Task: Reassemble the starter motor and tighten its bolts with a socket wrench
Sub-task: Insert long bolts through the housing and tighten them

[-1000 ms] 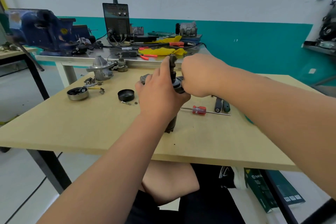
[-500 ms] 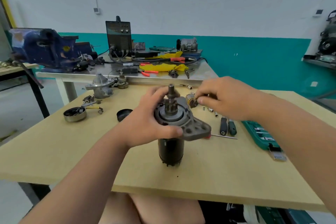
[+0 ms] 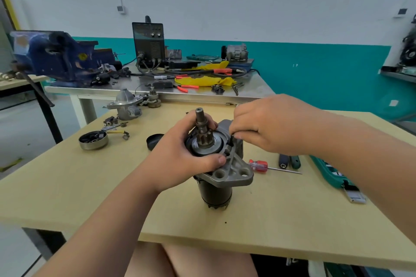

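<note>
The starter motor [image 3: 217, 189] stands upright on the wooden table [image 3: 67, 186], its dark body below and its grey flanged housing [image 3: 234, 173] on top, with the pinion shaft [image 3: 202, 123] pointing up. My left hand [image 3: 180, 155] is wrapped around the housing's left side, thumb on the flange. My right hand [image 3: 267, 126] pinches a small dark part [image 3: 230, 140], perhaps a bolt, against the housing's right side. A grey nose housing [image 3: 125, 103] stands at the table's far left. No socket wrench is clearly visible.
On the table: a red-handled screwdriver [image 3: 258, 165], two dark tool handles [image 3: 289, 161], a green socket-set case [image 3: 333, 173] at right, a black cap [image 3: 154, 140], a metal end cover [image 3: 93, 140] with brushes and small gears at left. Behind stands a steel bench [image 3: 254, 90] with a blue vise [image 3: 56, 56].
The view dropped and steadied. My right hand moved from beside the shaft down to the housing's right side with a small part. My left hand kept its grip on the motor.
</note>
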